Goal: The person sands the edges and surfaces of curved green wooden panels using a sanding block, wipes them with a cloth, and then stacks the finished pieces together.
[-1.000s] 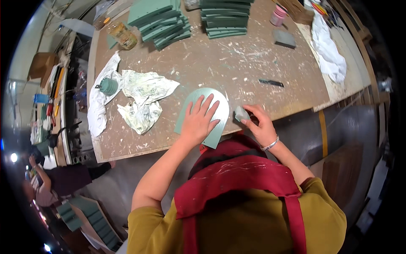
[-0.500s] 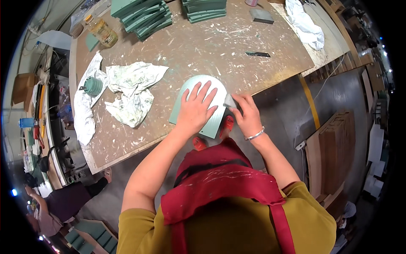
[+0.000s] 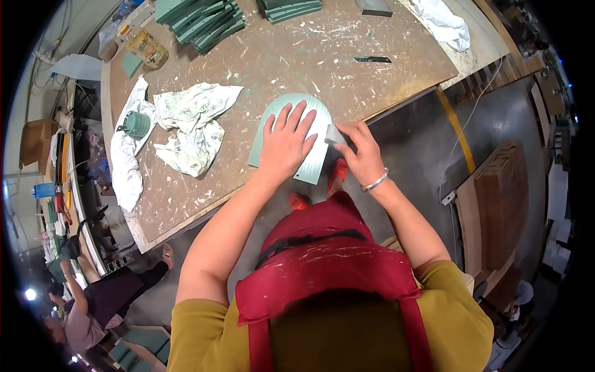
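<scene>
A pale green arched board (image 3: 308,170) lies on the table's near edge, its squared end sticking out past the edge. My left hand (image 3: 286,146) is pressed flat on top of it with fingers spread and holds nothing. At the board's right side, my right hand (image 3: 364,156) pinches a small grey piece of sandpaper (image 3: 334,135) between thumb and fingers. The sandpaper meets the board's right edge; part of it is hidden by my fingers. A small hole shows near the board's squared end.
Crumpled white rags (image 3: 198,127) lie left on the worn table (image 3: 279,62), near a dark green jar (image 3: 136,125). Behind are a yellowish bottle (image 3: 147,48), stacked green boards (image 3: 201,22), a black strip (image 3: 372,59) and a grey block (image 3: 374,7). A co-worker (image 3: 105,304) stands lower left.
My right hand and the sandpaper have slid slightly toward the near end along the board's right edge. My left hand stays flat on the board. The whole view has shifted a little.
</scene>
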